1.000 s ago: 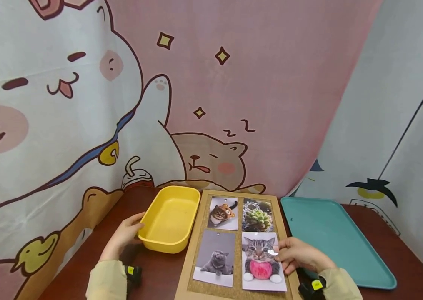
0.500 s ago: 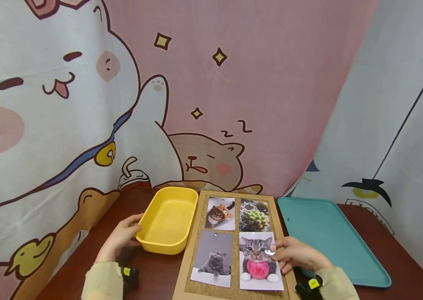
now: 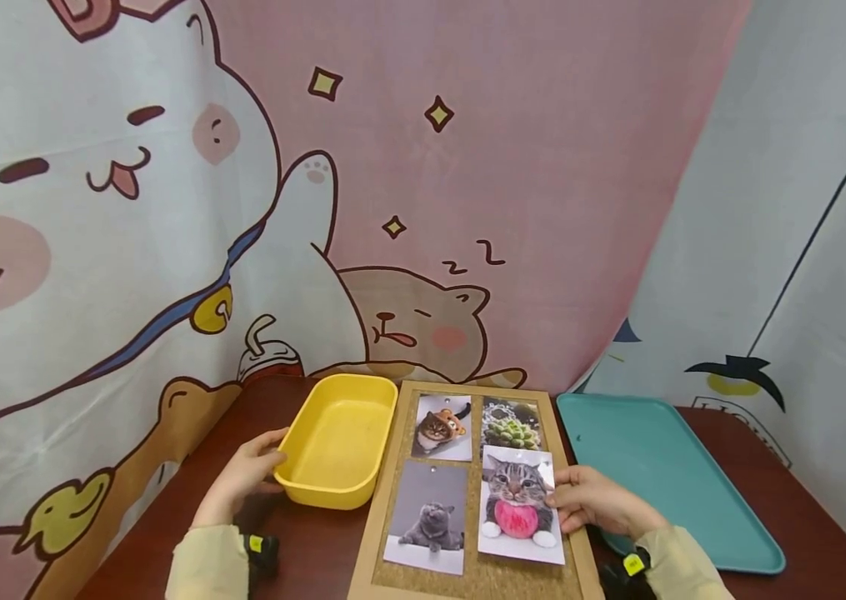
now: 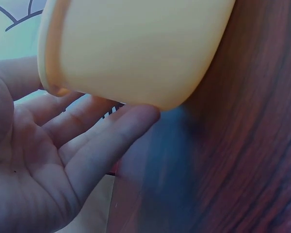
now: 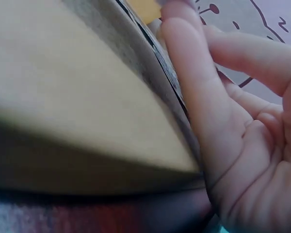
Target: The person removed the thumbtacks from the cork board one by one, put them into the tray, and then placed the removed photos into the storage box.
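Note:
My right hand (image 3: 598, 500) pinches the right edge of a photo (image 3: 518, 504) of a tabby cat with a pink ball. The photo is tilted over the lower right of a wood-framed cork board (image 3: 493, 579), its top overlapping a succulent photo (image 3: 510, 426). In the right wrist view, the fingers (image 5: 194, 68) hold it close beside the frame's edge. My left hand (image 3: 241, 475) touches the left side of a yellow plastic basin (image 3: 336, 496). In the left wrist view, its extended fingers (image 4: 119, 133) rest along the basin's outer wall and rim.
A grey cat photo (image 3: 426, 517) and a photo of a cat in a bear hat (image 3: 442, 427) are pinned on the board's left half. A teal tray (image 3: 663, 467) lies right of it on the dark wooden table (image 3: 302, 550). A cartoon curtain (image 3: 543, 183) hangs behind.
My right hand has raised the tabby cat photo a little up the board, now covering the bottom of the succulent photo. My left hand stays at the basin.

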{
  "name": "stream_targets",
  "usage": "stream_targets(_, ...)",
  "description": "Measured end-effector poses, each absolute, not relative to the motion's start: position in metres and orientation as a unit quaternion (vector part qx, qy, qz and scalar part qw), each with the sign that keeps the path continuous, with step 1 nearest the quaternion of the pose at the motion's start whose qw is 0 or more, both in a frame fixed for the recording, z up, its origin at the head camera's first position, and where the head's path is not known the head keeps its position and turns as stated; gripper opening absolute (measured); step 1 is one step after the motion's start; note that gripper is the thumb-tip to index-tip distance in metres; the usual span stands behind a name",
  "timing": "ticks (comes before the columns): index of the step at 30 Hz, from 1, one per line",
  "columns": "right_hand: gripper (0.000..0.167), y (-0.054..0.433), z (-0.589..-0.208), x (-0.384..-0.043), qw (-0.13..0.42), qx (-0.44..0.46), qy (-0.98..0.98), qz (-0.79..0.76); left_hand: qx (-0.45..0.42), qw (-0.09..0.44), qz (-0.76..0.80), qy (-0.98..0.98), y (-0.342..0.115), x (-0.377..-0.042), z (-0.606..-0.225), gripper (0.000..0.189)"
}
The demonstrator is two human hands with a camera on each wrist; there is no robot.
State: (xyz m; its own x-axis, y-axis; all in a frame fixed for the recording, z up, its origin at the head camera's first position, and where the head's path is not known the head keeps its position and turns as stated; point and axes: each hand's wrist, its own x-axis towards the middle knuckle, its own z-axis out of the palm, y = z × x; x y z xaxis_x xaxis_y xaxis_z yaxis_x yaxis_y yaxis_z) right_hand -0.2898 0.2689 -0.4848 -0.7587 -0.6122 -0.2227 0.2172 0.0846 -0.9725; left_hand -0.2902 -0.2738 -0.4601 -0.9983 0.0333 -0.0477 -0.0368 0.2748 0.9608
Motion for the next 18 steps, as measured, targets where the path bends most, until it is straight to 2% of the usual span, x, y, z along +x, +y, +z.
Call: stream_targets(18,0.011,0.230,-0.447,-0.313,0.298,-0.193,0.667,-0.654,0.005,0.031,0.613,0.790,-0.277,-0.291,-0.464,0.049)
